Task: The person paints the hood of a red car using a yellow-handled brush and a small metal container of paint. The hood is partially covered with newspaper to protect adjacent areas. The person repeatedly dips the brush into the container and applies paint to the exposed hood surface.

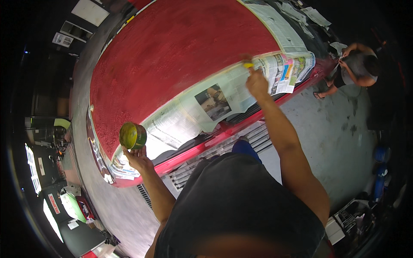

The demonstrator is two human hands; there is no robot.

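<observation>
My left hand (138,158) holds up a round, open can (138,136) by its underside. The can is tilted, and its inside is smeared yellowish. My right hand (257,84) is closed on a brush (248,65) with a yellow part showing; its far end is blurred. The brush is at the near edge of a car's red hood (180,60), whose surface looks coated and uneven. Newspaper sheets (172,124) and pale tape mask the strip along that edge, between the hood and the car's red front.
Another person (359,64) crouches at the far right beside the car, hands on paper. More newspaper (286,32) covers the car's right side. Slatted floor grating (232,148) lies by my feet. Blue cylinders (380,172) and a cluttered crate (355,217) stand at right.
</observation>
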